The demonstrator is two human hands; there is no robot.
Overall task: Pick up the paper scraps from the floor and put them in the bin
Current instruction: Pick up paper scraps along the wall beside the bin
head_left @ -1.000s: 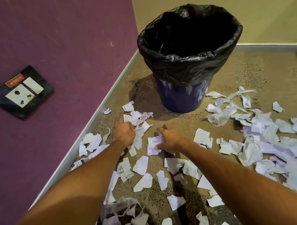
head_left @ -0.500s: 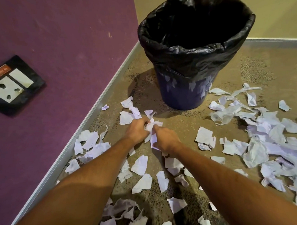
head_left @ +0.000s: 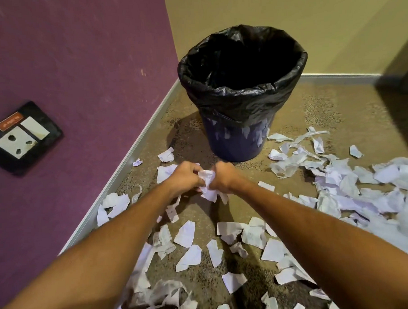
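Black plastic lines the round dark-blue bin [head_left: 238, 138], the liner [head_left: 242, 99] being folded down over the rim and hanging partway along the outer wall. The bin is stood upright in the corner where the purple wall [head_left: 77, 66] meets the yellow wall [head_left: 286, 22], its mouth opened upward. The inside is seen only as darkness, so whether anything lies in it cannot be told.

A crumpled bunch of white paper scraps [head_left: 207, 183] is held between the two hands, just in front of the bin's base and above the speckled brown floor [head_left: 336, 111]. The bunch is hung roughly vertically, its long axis running from the knuckles down toward the floor, with a loose flap trailing at its lower end. The left hand [head_left: 186, 176] is closed on the bunch from the left, its fingers [head_left: 194, 172] curled around the paper; the right hand [head_left: 224, 176] is clenched on it from the right in a near fist. The two hands are nearly touching, with only the paper between them.

Many more torn white scraps [head_left: 185, 234] are scattered flat on the floor beneath and beside the forearms, pointing every way. A denser heap [head_left: 354, 189] is spread to the right of the bin, and a few pieces lie along the pale skirting by the purple wall. A black switch plate with a white socket [head_left: 20, 139] is mounted on that wall.
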